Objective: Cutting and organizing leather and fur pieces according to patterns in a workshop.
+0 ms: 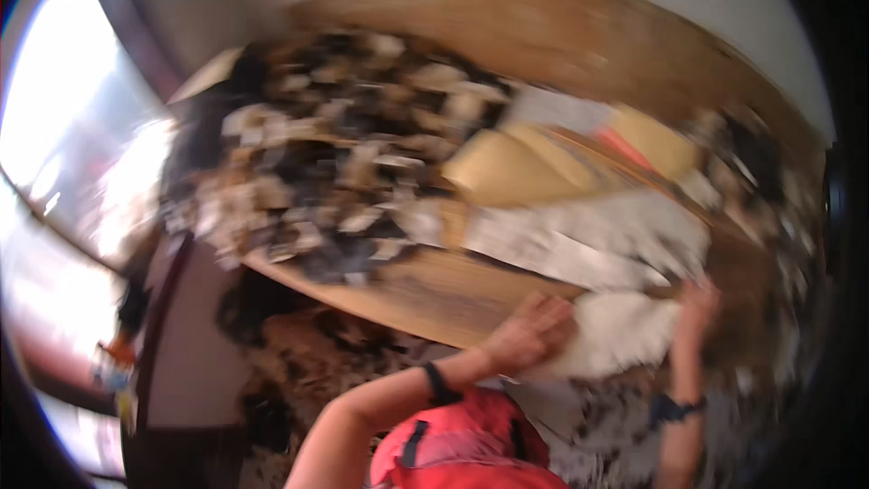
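Observation:
A cream-white, soft-looking piece [625, 333], perhaps fur or hide, is held spread between my two hands at the near edge of the wooden table [434, 285]. My left hand [534, 333] has its fingers curled at the piece's left edge. At its upper right corner, my right hand [695, 308] pinches it. Motion blur hides the fingertips. Just beyond the hands lies a larger greyish-white sheet-like piece [597, 235] with ragged edges.
A big heap of black, white and brown scraps [362, 145] covers the table's left part. Folded yellowish sheets [525, 163] lie past the white piece. A dark pile [747, 158] sits at far right. Scraps litter the floor [579, 426]. A bright window [63, 100] stands left.

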{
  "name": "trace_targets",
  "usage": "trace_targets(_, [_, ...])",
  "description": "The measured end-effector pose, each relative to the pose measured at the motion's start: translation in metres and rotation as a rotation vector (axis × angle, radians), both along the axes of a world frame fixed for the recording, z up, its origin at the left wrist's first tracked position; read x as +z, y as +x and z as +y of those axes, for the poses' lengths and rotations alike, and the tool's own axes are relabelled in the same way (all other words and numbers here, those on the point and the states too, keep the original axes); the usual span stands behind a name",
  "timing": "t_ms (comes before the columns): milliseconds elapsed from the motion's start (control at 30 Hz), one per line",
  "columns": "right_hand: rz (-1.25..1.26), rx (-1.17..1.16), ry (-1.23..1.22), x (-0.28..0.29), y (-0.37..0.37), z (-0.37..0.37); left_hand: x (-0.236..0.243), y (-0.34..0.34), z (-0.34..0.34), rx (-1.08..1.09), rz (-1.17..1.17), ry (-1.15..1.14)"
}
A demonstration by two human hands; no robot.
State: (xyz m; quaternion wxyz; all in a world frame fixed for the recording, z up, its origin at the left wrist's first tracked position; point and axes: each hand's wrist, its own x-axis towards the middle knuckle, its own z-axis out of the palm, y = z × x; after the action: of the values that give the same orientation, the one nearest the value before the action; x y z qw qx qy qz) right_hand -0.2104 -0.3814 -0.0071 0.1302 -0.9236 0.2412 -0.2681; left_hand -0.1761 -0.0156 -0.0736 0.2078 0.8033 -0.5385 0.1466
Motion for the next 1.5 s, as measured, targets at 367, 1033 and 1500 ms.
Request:
trace_targets(367, [0.226, 0.589, -0.122, -0.024, -0.082, 0.021, 0.036, -0.017, -0.048, -0.281, 0.02, 0.196])
trace_targets(1033, [0.101, -0.256, -0.127, -0.059, 0.03, -0.105, 0.023, -0.06, -0.209, -0.14, -0.178, 0.438])
trace_targets(1500, [0.043, -0.09, -0.279, -0.06, 0.072, -0.154, 0.018, -0.059, -0.223, -0.197, -0.027, 0.388])
